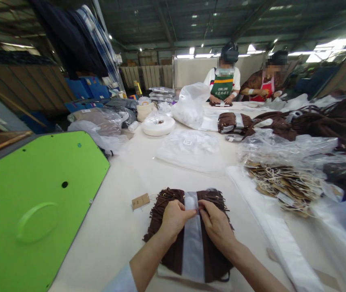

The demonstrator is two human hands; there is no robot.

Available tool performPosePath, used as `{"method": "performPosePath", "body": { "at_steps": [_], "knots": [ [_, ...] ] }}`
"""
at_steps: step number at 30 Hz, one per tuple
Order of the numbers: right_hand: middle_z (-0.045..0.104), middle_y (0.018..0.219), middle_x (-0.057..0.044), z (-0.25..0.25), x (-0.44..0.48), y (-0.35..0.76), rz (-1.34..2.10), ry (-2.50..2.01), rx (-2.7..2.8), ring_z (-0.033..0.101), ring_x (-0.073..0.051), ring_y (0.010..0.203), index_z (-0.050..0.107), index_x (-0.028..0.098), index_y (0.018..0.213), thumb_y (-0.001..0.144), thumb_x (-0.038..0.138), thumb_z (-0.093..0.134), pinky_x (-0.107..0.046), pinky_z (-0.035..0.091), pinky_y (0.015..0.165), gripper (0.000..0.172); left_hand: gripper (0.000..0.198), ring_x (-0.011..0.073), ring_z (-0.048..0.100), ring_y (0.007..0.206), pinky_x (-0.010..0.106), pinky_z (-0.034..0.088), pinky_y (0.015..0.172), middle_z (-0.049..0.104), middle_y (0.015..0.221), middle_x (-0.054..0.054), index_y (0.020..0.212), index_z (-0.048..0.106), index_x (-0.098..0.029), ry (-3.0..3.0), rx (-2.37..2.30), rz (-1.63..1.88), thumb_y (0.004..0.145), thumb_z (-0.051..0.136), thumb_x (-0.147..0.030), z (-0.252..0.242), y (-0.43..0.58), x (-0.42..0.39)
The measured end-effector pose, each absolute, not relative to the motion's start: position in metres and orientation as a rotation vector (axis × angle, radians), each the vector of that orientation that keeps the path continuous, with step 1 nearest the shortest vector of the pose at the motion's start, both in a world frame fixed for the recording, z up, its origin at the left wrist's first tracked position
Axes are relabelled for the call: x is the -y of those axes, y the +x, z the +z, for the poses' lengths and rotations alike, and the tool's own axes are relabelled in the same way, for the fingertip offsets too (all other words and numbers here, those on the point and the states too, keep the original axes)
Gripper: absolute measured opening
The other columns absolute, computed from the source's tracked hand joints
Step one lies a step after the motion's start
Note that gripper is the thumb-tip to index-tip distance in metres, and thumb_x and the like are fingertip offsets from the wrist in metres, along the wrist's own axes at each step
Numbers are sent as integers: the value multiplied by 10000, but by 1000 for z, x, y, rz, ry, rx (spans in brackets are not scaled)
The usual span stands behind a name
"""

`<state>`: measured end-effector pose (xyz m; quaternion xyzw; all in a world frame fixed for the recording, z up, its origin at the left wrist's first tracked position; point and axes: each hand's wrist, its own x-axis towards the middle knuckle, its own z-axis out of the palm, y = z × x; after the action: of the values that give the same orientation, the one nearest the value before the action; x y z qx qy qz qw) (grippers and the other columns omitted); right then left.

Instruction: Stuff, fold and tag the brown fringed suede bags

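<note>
A dark brown fringed item [211, 259] lies flat on the pale table in front of me. Down its middle runs a translucent whitish strip [192, 247]. My left hand [175, 217] rests on the item's left half, its thumb and fingers closed at the strip's left edge. From the right, my right hand [215, 223] pinches at the strip's other edge, close to my left fingertips. A brown paper tag [140, 201] sits on the table, left of the fringe.
A green board [39, 202] fills the left. Clear plastic bags [191, 148], a white roll [158, 125] and brown tags with strings [284, 184] lie beyond and to the right. Two people [224, 83] work across the table near brown goods [321, 119].
</note>
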<state>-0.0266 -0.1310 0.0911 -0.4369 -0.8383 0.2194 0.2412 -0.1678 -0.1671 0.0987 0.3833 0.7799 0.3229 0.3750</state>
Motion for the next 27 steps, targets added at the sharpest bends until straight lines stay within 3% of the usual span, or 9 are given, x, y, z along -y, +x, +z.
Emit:
{"method": "performPosePath", "body": {
  "at_steps": [3, 7, 10, 12, 14, 17, 22, 27],
  "knots": [
    [677, 903, -66, 96, 128, -27, 592, -1208, 2306, 633, -172, 814, 589, 149, 969, 871, 147, 360, -296, 503, 742, 249, 244, 107, 501, 515, 207, 316, 463, 503, 514, -51, 578, 486, -159, 973, -2002, 839, 620, 714, -236, 91, -164, 164],
    [650, 994, -113, 103, 133, -34, 456, -1138, 2367, 584, -214, 927, 602, 120, 1028, 881, 145, 384, -355, 460, 827, 264, 251, 76, 447, 476, 206, 356, 486, 444, 515, -80, 600, 483, -150, 1062, -1960, 807, 780, 625, -251, 92, -160, 166],
    [634, 1065, -99, 104, 143, -40, 346, -1030, 2443, 537, -231, 967, 630, 160, 1010, 892, 158, 418, -376, 421, 836, 243, 214, 96, 490, 515, 224, 383, 517, 481, 539, -56, 620, 512, -143, 1212, -1979, 748, 813, 576, -211, 106, -163, 171],
    [636, 1067, -80, 102, 149, -42, 285, -988, 2468, 523, -229, 949, 639, 180, 979, 899, 158, 421, -375, 408, 814, 234, 145, 142, 548, 615, 261, 410, 592, 547, 598, -6, 682, 559, -136, 1343, -2048, 706, 820, 527, -168, 121, -169, 172],
    [630, 1081, -77, 96, 151, -42, 230, -967, 2467, 504, -236, 956, 631, 177, 997, 902, 151, 420, -383, 393, 810, 234, 153, 198, 570, 851, 322, 414, 759, 621, 811, 63, 850, 596, -139, 1514, -2120, 684, 860, 445, -165, 133, -178, 168],
    [624, 1086, -82, 83, 151, -41, 165, -934, 2448, 482, -250, 974, 613, 161, 1041, 892, 142, 439, -395, 379, 809, 230, 207, 215, 459, 1117, 377, 320, 948, 588, 1101, 65, 1036, 576, -206, 1773, -2132, 604, 896, 423, -217, 133, -190, 153],
    [633, 1080, -77, 64, 150, -43, 88, -865, 2435, 474, -250, 1001, 608, 162, 1060, 888, 155, 453, -405, 363, 866, 232, 214, 238, 534, 1004, 454, 388, 884, 621, 949, 58, 831, 627, -169, 1830, -2194, 337, 897, 468, -295, 96, -205, 124],
    [654, 1043, -72, 66, 148, -44, 49, -837, 2407, 495, -239, 969, 614, 158, 1036, 888, 146, 437, -397, 372, 841, 231, 197, 186, 599, 841, 399, 474, 779, 630, 875, 31, 947, 596, -151, 1780, -2296, 240, 878, 524, -321, 88, -212, 112]
  ]
}}
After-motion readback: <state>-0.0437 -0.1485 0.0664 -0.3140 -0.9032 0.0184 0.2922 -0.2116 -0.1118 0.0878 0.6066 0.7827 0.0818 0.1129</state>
